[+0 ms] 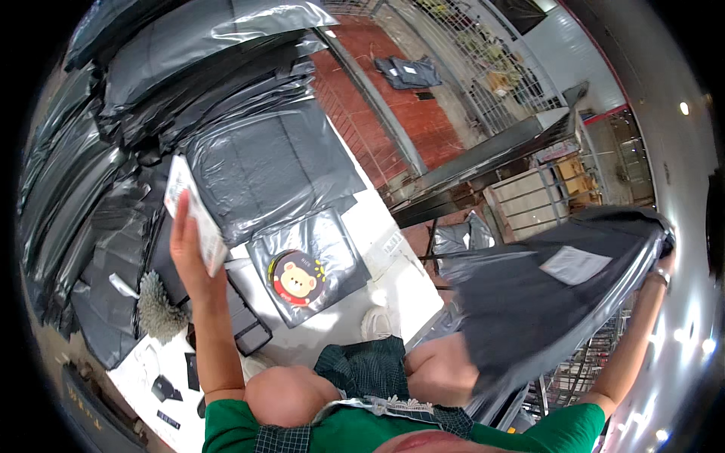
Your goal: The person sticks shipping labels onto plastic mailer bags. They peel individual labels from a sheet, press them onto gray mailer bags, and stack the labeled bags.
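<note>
Out at the far right, my right hand [665, 261] grips the edge of a large black plastic mailing bag [521, 309]. The bag hangs tilted and slightly blurred, with a white label [576, 265] on its face. My left hand [189, 253] is raised on the left, closed around a white stack of printed labels or papers [198, 214]. Just right of that hand, a flat dark package with a bear picture [300, 281] lies on the white table [377, 219]. Beyond it rests a large folded black plastic package [264, 170].
Piles of black plastic bags [75, 196] fill the left and far left. A grey fluffy thing [160, 308] and a black tray [249, 321] are beside my left forearm. More black packages [408, 72] lie on the red floor [362, 83]. A metal railing [483, 60] stands beyond.
</note>
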A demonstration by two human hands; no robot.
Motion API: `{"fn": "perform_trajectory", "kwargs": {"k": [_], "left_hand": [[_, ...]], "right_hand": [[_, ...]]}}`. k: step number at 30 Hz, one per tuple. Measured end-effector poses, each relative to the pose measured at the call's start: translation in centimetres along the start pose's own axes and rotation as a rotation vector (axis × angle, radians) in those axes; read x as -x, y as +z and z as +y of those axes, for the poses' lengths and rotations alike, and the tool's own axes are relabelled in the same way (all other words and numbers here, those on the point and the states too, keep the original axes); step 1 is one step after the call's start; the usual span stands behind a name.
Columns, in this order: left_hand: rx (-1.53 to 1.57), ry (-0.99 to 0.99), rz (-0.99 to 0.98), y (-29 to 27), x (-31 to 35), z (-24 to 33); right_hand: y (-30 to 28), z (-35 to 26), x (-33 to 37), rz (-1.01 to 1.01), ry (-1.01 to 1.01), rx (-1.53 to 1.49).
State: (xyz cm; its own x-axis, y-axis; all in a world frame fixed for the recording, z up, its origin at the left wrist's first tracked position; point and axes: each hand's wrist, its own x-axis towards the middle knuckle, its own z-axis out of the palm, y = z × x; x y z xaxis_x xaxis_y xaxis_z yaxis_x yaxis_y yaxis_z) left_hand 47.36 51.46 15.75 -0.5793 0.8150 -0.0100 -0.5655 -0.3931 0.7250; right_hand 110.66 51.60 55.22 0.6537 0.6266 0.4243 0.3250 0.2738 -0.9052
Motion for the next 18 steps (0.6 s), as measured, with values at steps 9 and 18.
{"fn": "perform_trajectory", "kwargs": {"k": [9, 18], "left_hand": [[0.044, -0.315, -0.046, -2.7, 3.1, -1.6], [-0.143, -0.154, 0.030, -2.4, 3.1, 3.7]], "right_hand": [[-14.9, 6.9, -14.5, -0.289, 0.153, 0.735], [41.5, 23.4, 28.5, -1.570, -0.061, 0.387]]}}
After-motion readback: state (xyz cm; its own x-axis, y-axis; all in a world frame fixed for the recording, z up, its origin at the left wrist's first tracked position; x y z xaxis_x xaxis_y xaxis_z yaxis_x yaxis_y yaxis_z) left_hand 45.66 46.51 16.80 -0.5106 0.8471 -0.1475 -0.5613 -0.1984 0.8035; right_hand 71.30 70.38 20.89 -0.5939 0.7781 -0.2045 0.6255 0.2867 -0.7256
